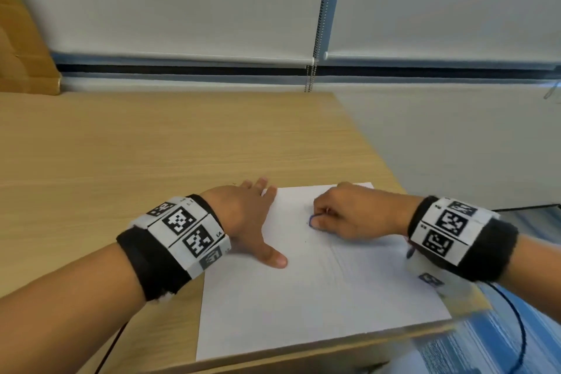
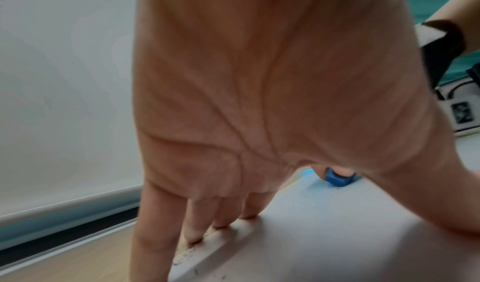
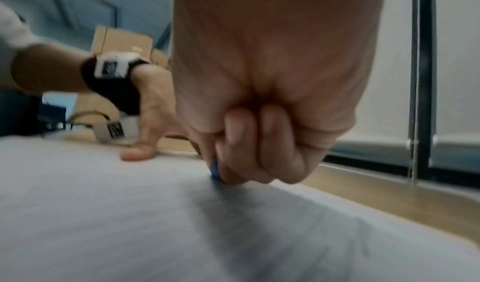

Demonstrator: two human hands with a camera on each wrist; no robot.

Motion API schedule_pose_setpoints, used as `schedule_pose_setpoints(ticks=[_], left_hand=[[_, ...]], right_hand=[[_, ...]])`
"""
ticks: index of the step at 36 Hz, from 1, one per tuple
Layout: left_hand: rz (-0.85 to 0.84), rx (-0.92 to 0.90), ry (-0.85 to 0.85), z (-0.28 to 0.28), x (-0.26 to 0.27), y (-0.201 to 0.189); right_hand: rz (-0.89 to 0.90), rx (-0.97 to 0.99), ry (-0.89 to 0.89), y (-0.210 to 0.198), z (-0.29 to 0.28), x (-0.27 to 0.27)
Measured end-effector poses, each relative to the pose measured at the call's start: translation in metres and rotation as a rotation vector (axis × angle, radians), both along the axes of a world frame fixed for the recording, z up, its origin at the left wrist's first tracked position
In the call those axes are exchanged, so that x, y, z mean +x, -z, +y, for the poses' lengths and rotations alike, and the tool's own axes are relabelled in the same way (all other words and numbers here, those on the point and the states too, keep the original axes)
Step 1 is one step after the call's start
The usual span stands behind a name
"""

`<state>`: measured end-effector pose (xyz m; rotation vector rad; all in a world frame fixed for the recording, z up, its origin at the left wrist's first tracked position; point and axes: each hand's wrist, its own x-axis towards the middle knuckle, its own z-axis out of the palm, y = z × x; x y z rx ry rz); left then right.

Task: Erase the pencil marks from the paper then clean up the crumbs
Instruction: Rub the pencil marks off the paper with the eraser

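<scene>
1. The paper lies flat at the desk's near right corner, white with faint pencil lines.
2. Dark crumbs speckle its left edge.
3. The right hand pinches a blue eraser onto the sheet; the eraser is mostly hidden by fingers.
4. The left hand presses flat, fingers spread, over the paper's edge.

The only readable character is a small printed "14" at the edge of the white fabric wristband with black-and-white square code markers on the left wrist, just beside one marker. The matching white marker wristband on the right wrist carries similar square patterns and tiny edge digits too small to read. The white sheet of paper shows no legible writing.
</scene>
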<state>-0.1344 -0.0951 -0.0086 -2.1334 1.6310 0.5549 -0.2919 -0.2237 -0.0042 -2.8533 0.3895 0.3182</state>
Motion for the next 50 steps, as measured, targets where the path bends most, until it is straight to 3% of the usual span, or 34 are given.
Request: schedule_pose_setpoints(ticks=[6, 11, 16, 21, 26, 31, 36, 41, 46, 50], left_hand=[[-0.006, 0.019, -0.003, -0.002, -0.001, 0.000], [-0.015, 0.014, -0.004, -0.002, 0.000, 0.001], [-0.013, 0.038, -0.004, -0.002, -0.003, -0.002], [-0.023, 0.038, -0.009, -0.002, -0.004, -0.004], [-0.030, 0.074, -0.017, -0.003, -0.005, -0.005], [-0.028, 0.078, -0.035, -0.004, -0.005, -0.005], [-0.029, 0.089, -0.020, -0.004, -0.005, -0.007], [-0.021, 0.074, -0.026, -0.004, -0.004, -0.003], [0.073, 0.014, 0.161, -0.002, -0.003, -0.003], [0.094, 0.074, 0.235, -0.005, -0.005, -0.006]], right_hand=[[0.057, 0.061, -0.156, 0.006, 0.032, -0.005], [0.031, 0.031, -0.013, -0.001, 0.003, -0.001], [0.062, 0.120, -0.155, 0.008, 0.032, -0.009], [0.012, 0.053, -0.015, 0.001, 0.001, -0.005], [0.058, 0.102, -0.173, 0.007, 0.032, -0.011], [0.017, 0.061, -0.030, 0.000, 0.001, -0.006], [0.056, 0.131, -0.151, 0.009, 0.026, -0.013], [0.009, 0.142, -0.032, 0.006, 0.002, -0.008], [0.001, 0.117, -0.041, 0.010, 0.004, -0.010], [0.016, 0.129, -0.044, 0.011, 0.004, -0.010]])
